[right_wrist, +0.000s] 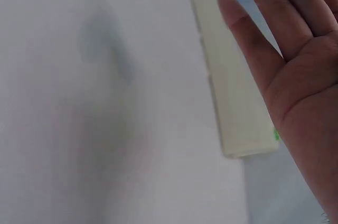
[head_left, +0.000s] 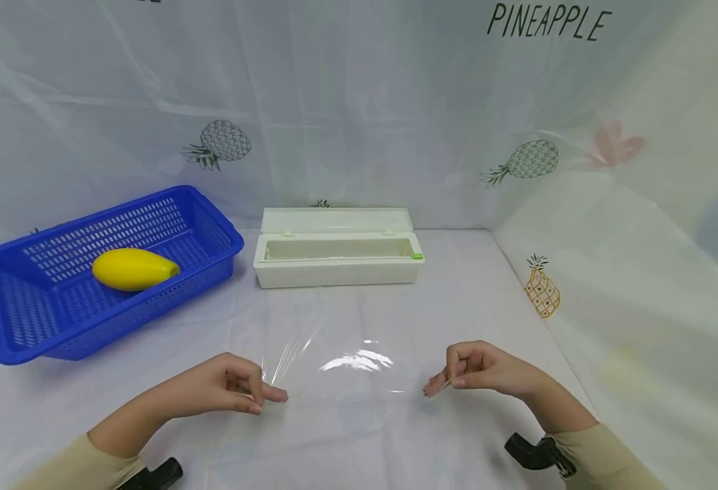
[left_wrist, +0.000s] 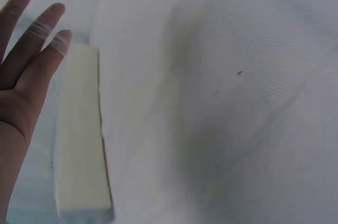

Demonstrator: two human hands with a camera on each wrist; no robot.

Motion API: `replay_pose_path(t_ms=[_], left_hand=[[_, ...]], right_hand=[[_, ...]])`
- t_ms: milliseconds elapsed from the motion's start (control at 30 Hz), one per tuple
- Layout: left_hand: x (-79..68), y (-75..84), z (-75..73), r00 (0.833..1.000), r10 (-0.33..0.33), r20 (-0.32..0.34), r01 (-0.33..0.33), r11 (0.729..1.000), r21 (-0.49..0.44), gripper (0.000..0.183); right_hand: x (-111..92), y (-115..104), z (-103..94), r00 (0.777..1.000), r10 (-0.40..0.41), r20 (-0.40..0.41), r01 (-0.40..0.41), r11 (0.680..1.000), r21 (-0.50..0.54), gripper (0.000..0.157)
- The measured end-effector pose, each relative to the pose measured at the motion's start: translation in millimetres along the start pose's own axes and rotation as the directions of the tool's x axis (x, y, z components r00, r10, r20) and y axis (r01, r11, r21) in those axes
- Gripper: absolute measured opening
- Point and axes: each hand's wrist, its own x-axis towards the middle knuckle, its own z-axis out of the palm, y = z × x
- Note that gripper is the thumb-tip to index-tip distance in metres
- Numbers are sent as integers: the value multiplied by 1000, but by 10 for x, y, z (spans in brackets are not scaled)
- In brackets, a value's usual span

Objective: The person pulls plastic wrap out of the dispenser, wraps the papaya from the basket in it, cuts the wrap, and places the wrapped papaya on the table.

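The left hand (head_left: 226, 386) and right hand (head_left: 484, 369) are pinching plastic wrap (head_left: 359, 361); uneven pulling could be making it cling together.

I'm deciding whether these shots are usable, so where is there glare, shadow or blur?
Head view: bright glare on the clear film between the left hand and right hand, with the white box fairly sharp; left wrist view: dim, a soft dark shadow down the white cloth, the white box's edges blurred; right wrist view: similar soft shadow, the white box again blurry.
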Motion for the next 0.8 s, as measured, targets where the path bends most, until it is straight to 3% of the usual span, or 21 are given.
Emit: replay_pose_path(t_ms=[200, 367, 500, 600, 800], left_hand=[[4, -273, -11, 997, -64, 38, 66, 995, -68, 11], [10, -383, -18, 996, -85, 32, 86, 996, -23, 10], [28, -439, 18, 993, -120, 14, 119, 992, 51, 8], [27, -460, 59, 987, -160, -9, 160, 977, 144, 7], [-14, -494, 115, 990, -137, -15, 134, 931, 339, 11]], right_hand=[[-21, 251, -29, 987, 159, -18, -160, 987, -14, 7], [-36, 437, -86, 986, 164, -5, -164, 986, 12, 4], [-31, 555, -121, 986, 164, 10, -164, 986, -13, 5], [-6, 562, -93, 983, 185, 2, -184, 978, -99, 7], [36, 424, 26, 948, 312, -66, -316, 892, -323, 23]])
